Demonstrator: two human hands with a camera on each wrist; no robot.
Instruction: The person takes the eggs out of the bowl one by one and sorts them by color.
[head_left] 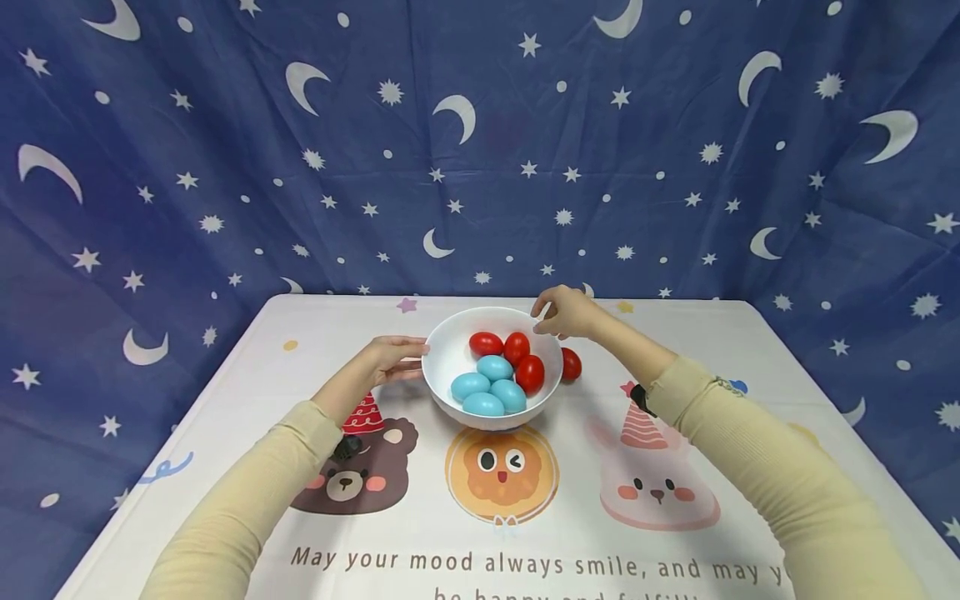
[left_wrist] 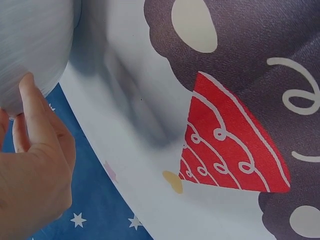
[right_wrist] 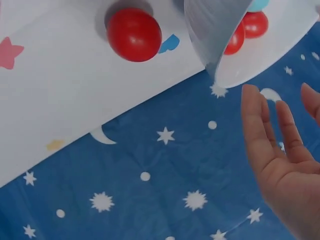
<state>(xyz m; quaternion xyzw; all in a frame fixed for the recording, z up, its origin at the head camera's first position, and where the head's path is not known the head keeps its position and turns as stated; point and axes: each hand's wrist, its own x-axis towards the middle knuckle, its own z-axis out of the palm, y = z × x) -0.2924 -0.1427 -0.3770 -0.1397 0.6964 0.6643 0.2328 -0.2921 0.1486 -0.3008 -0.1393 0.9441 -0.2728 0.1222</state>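
A white bowl [head_left: 450, 337] stands on the table, holding several light-blue eggs [head_left: 483, 404] and 3 red eggs [head_left: 530, 374]. My left hand [head_left: 390, 358] pinches the bowl's left rim, its thumb [left_wrist: 36, 110] against the outer wall and fingers at the edge. Over the right rim is my right hand [head_left: 573, 312], fingers loosely bent, with nothing between them. In the right wrist view, its fingertips [right_wrist: 250, 92] are close to the rim. Another red egg [head_left: 571, 364] lies on the table just right of the bowl, partly hidden by it in the head view.
The white tablecloth [head_left: 337, 321] carries printed animals and lettering. A printed bear [head_left: 352, 483] is at front left and a printed rabbit [head_left: 660, 500] at front right. A blue curtain [head_left: 495, 225] with moons and stars hangs behind the table's back edge.
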